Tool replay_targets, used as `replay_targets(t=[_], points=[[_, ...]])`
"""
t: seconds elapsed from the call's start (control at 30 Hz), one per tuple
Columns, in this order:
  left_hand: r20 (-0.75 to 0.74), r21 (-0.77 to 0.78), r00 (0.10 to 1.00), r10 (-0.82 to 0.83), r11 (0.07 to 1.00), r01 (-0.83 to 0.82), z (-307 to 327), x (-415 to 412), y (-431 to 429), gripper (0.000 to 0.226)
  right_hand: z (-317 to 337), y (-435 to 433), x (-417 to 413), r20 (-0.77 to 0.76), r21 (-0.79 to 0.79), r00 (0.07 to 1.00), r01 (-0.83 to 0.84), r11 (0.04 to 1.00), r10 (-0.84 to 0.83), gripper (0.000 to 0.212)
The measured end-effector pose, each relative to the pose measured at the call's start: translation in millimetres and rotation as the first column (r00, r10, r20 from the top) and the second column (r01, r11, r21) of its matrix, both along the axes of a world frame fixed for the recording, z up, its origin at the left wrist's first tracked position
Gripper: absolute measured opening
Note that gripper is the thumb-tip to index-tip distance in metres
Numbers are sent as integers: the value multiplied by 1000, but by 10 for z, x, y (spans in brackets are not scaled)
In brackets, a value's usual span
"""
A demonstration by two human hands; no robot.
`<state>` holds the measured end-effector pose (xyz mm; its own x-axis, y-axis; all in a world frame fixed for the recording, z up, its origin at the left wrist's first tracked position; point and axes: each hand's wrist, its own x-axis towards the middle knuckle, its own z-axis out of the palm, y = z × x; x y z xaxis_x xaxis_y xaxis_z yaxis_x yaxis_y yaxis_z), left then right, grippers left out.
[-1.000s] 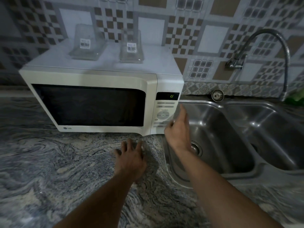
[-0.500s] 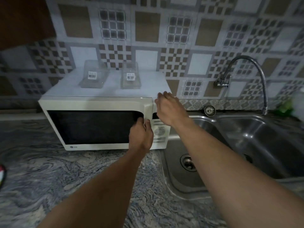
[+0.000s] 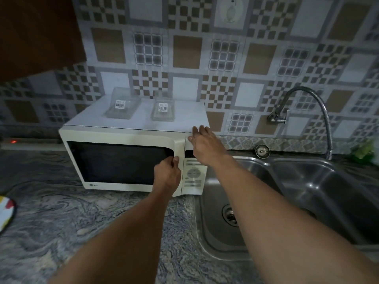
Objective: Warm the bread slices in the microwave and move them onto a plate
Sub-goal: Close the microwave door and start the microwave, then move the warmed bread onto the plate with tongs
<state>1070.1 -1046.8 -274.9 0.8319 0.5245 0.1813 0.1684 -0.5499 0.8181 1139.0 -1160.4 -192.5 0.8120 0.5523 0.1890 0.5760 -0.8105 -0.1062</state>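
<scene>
A white microwave stands on the marbled counter with its dark-windowed door closed. My left hand grips the door's right edge, fingers curled into the handle recess. My right hand rests with straight fingers on the top right corner of the microwave, above the control panel. No bread is visible. At the far left edge a white plate with a coloured pattern shows only partly.
Two clear plastic containers with barcode labels sit on top of the microwave. A double steel sink with a curved tap lies right of it. A patterned tile wall stands behind. A small red light glows at the left.
My left hand rose from the counter and took hold of the door edge. My right hand moved from the control panel up to the microwave's top right corner. The view pulled back.
</scene>
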Motion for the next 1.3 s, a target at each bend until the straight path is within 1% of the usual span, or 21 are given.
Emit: replay_targets(t=[0.13, 0.23, 0.4, 0.53, 0.63, 0.77, 0.87, 0.93, 1.0, 1.1, 1.17, 1.23, 1.3], points=[[17, -29, 1000, 2, 1000, -2, -23, -2, -2, 40, 35, -31, -31, 18, -34, 999, -40, 999, 41, 46], [4, -26, 1000, 7, 1000, -6, -14, 5, -1, 39, 62, -61, -39, 63, -41, 997, -47, 998, 50, 45], [-3, -72, 1000, 6, 997, -6, 7, -22, 3, 39, 24, -42, 28, 88, -85, 993, -72, 994, 80, 49], [16, -30, 1000, 1, 1000, 0, 36, -78, -6, 39, 2, -37, 55, 110, -123, 989, -83, 989, 97, 53], [37, 18, 999, -14, 1000, 13, -8, -218, 2, 43, 46, -55, 43, 102, -135, 992, -65, 989, 80, 55], [30, 47, 998, -53, 998, 51, -34, -439, 38, 45, 48, -58, 29, 41, -132, 997, -64, 989, 70, 54], [7, -6, 998, -55, 998, 56, 21, -609, 58, 46, 56, -11, 11, -28, -108, 1000, -12, 994, 9, 57], [-15, -82, 1000, -4, 997, 3, 88, -726, 92, 54, 83, 17, -11, -69, -80, 997, 23, 997, -29, 58], [-24, -154, 997, 70, 985, -72, 201, -854, 137, 61, 113, 42, -46, -78, -75, 996, 37, 996, -43, 56], [-87, -164, 991, 98, 980, -112, 334, -998, 183, 65, 117, 55, -72, -111, -64, 992, 55, 996, -62, 55], [-138, -212, 988, 67, 972, -96, 409, -1119, 220, 85, 102, 82, -97, -114, -66, 992, 51, 997, -59, 51], [-202, -216, 978, 49, 972, -93, 471, -1242, 285, 105, 117, 122, -134, -126, -36, 990, 53, 998, -57, 48], [-263, -217, 964, 34, 972, -93, 528, -1376, 363, 115, 142, 170, -168, -132, -19, 990, 48, 999, -51, 50]])
